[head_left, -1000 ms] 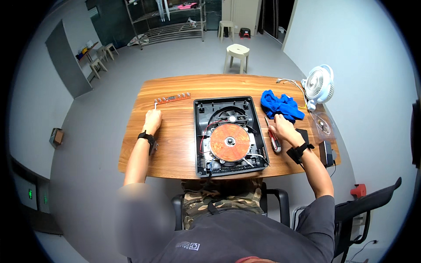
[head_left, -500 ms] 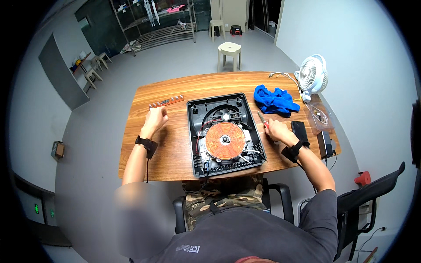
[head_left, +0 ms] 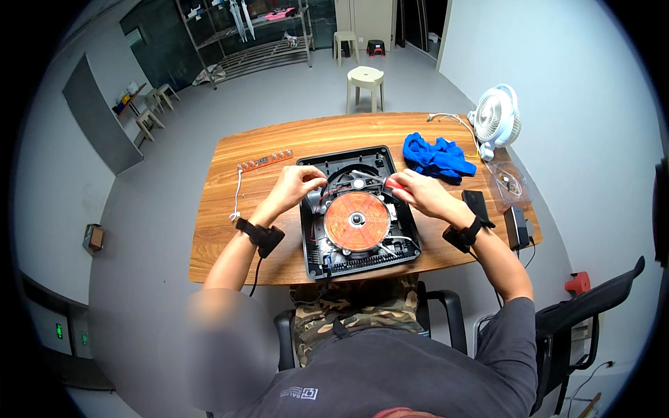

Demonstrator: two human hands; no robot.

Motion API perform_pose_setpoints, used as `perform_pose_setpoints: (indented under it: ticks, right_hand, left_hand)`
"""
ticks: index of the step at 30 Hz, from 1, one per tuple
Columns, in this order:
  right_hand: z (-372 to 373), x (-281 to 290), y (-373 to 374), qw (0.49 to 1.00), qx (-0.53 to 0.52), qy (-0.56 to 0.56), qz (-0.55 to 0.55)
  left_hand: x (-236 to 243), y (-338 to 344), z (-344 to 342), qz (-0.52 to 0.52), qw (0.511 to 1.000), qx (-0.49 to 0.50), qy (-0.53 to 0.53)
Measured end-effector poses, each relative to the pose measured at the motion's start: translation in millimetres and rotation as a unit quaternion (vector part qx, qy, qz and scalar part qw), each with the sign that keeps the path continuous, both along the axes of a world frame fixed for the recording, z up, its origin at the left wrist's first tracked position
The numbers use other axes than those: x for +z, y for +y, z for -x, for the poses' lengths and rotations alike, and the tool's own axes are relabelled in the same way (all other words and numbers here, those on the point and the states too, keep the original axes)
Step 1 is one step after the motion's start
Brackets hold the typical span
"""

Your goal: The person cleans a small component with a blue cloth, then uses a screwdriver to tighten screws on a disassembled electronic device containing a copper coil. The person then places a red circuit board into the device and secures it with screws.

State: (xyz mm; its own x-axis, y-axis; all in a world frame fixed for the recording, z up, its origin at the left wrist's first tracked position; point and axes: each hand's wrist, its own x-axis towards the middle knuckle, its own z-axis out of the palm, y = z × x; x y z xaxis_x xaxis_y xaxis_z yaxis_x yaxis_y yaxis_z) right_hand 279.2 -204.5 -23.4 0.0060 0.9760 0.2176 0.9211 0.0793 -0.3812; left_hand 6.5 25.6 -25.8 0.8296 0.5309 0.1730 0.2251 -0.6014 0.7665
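Observation:
An opened induction cooker base [head_left: 376,266] lies before me, its black housing face up. Inside sits a round copper-coloured coil [head_left: 345,219], with a black cooling fan [head_left: 358,184] beyond it. My right hand [head_left: 428,194] grips a red-handled screwdriver [head_left: 394,184], whose metal shaft reaches left over the fan. My left hand [head_left: 293,188] is over the housing's far left part, thumb and fingers pinched together near a thin red wire. Whatever those fingertips hold is too small to make out.
Left of the housing lies a narrow circuit strip [head_left: 263,162] with a white cable. A blue cloth [head_left: 437,159], a black phone-like box [head_left: 475,204], a dark adapter [head_left: 516,228] and a white fan [head_left: 496,120] occupy the right side. Chair armrests flank me.
My left hand has moved right, from beside the circuit strip to over the housing, uncovering the strip's white cable. My right hand has brought the screwdriver left over the fan.

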Motion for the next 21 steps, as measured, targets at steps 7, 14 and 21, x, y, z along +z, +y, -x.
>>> perform_pose_setpoints:
  ticks: [7, 14, 21]
  right_hand:
    - [12, -6, 13, 0.994, 0.104, -0.017, -0.030]
    - [14, -2, 13, 0.995, 0.102, 0.001, -0.012]
    - [10, -4, 11, 0.995, 0.104, 0.002, -0.010]
  left_hand:
    - [-6, -19, -8, -0.029, 0.999, -0.021, 0.010]
    - [-12, -22, -10, -0.034, 0.999, -0.028, -0.010]
    - [-13, -23, -11, -0.018, 0.999, -0.036, -0.010]
